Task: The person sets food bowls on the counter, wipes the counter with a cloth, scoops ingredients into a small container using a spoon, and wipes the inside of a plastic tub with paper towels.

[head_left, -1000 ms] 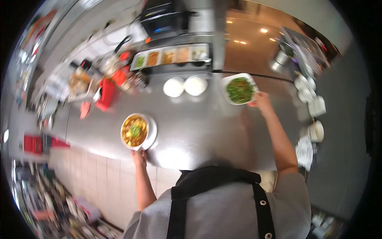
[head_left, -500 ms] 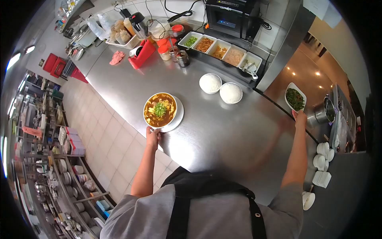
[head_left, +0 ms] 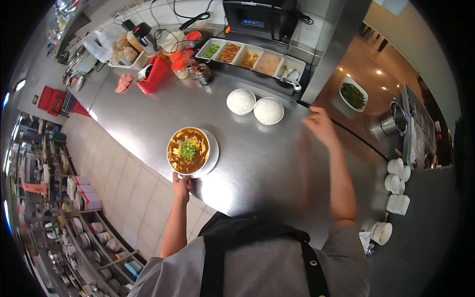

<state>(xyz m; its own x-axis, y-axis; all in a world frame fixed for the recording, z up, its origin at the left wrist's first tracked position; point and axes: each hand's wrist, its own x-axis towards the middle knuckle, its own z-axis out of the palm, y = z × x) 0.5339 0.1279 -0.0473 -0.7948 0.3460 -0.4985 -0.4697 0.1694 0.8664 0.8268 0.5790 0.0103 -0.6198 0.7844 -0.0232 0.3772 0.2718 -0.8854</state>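
My left hand [head_left: 182,188] is closed at the near rim of a white bowl of brown soup [head_left: 188,151] with egg pieces and chopped green onion. Beneath the bowl, a white saucer [head_left: 213,156] shows on its right side. My right hand [head_left: 321,126] hovers over the steel counter with fingers apart and nothing in them. Left of it, two bowls of white rice [head_left: 241,101] [head_left: 269,111] stand side by side. A white oblong dish of cooked greens [head_left: 353,94] rests on the brown surface beyond the dark counter edge.
A topping rack [head_left: 249,58] stands along the wall below a black printer [head_left: 257,22]. Jars [head_left: 203,74] and a red holder [head_left: 153,75] sit at the back left. A steel pot [head_left: 393,119] and stacked small white dishes [head_left: 394,173] are on the right.
My right hand has let go of the dish of greens and moved left over the counter. My left hand stays at the soup bowl. The whole view has shifted.
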